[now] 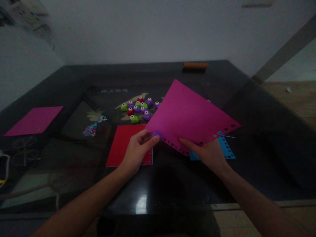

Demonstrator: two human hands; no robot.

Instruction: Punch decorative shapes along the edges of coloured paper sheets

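Observation:
A pink sheet of paper [184, 110], tilted above the table, has small shapes punched along its two near edges. My right hand [206, 151] grips its lower edge, thumb on top and fingers hidden underneath. At the sheet's left corner, my left hand [138, 146] is closed around a purple craft punch [156, 134], thumb pressed on it; the paper edge meets the punch. Below my left hand lies a red sheet [119, 144] with punched holes near its right and lower edges. A blue sheet [228, 148], also punched along its edges, is partly covered by my right hand and the pink paper.
Several purple, green and red craft punches [137, 105] cluster behind the red sheet. Piles of coloured paper bits [90, 130] lie to the left, with another pink sheet [36, 121] farther left. A brown roll [195, 66] rests at the back of the dark glossy table [158, 187].

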